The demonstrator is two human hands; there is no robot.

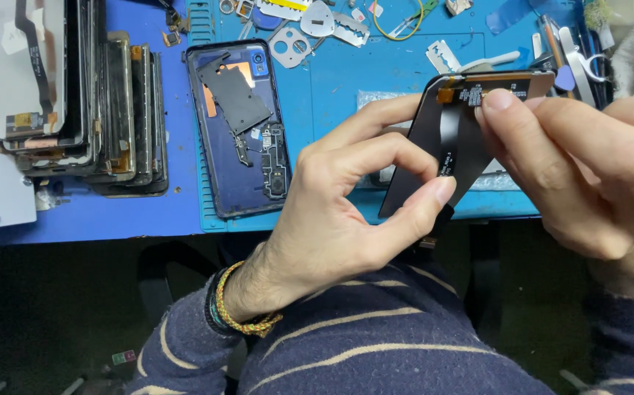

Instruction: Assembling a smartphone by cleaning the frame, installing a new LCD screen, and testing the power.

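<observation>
A black phone screen panel [415, 157] with its back toward me is held up over the front edge of the blue mat [346, 80]. A flat black ribbon cable [449, 135] runs down its back from a copper-coloured top strip. My right hand [587, 172] grips the panel's upper right edge, thumb on the top strip. My left hand [346, 212] pinches the lower end of the ribbon cable between thumb and forefinger. An opened dark blue phone body [240, 128] lies on the mat to the left, its inner plates showing.
A stack of used screen panels [90, 102] stands at the left on the blue table. Loose metal shields, razor blades [443, 55], a yellow wire loop and hand tools [565, 51] are scattered along the mat's far edge. Below the table edge is dark floor.
</observation>
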